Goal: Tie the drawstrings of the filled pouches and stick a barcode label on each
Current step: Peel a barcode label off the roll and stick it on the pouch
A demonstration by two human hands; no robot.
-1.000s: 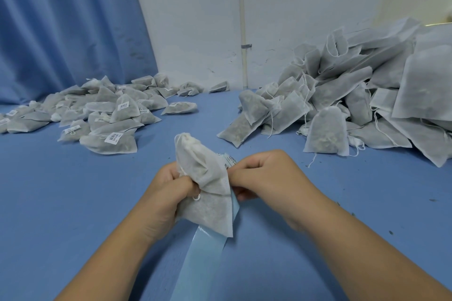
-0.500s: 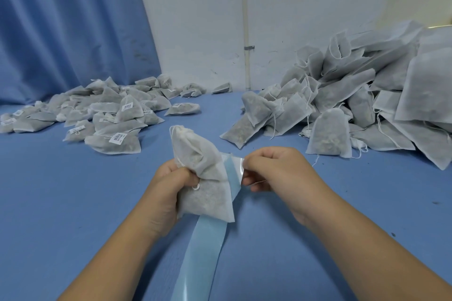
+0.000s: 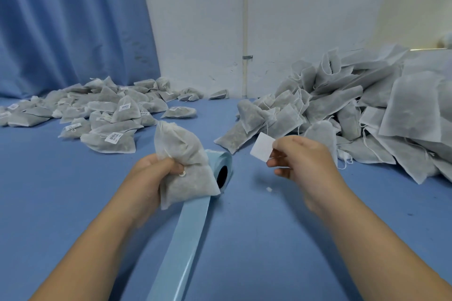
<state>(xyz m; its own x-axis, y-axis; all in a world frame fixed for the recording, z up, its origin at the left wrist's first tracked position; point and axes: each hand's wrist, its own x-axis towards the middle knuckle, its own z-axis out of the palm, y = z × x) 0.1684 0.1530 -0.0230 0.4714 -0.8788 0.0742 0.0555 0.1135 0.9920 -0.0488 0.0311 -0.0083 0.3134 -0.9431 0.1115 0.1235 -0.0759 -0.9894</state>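
Far left we see a heap of labelled pouches point(image 3: 107, 120) on the blue table point(image 3: 61, 190); our left hand point(image 3: 151, 176) grips a filled pouch point(image 3: 186, 166) at its middle, neck up; label roll point(image 3: 221, 168) just behind it, backing strip point(image 3: 186, 239) trailing toward us; right hand point(image 3: 303, 161) pinches a white label point(image 3: 262, 146), print side probably facing away; bigger pouch pile point(image 3: 342, 110) far right

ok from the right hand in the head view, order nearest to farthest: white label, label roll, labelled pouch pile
1. white label, pinched in the right hand
2. label roll, lying just to its left
3. labelled pouch pile, far back left
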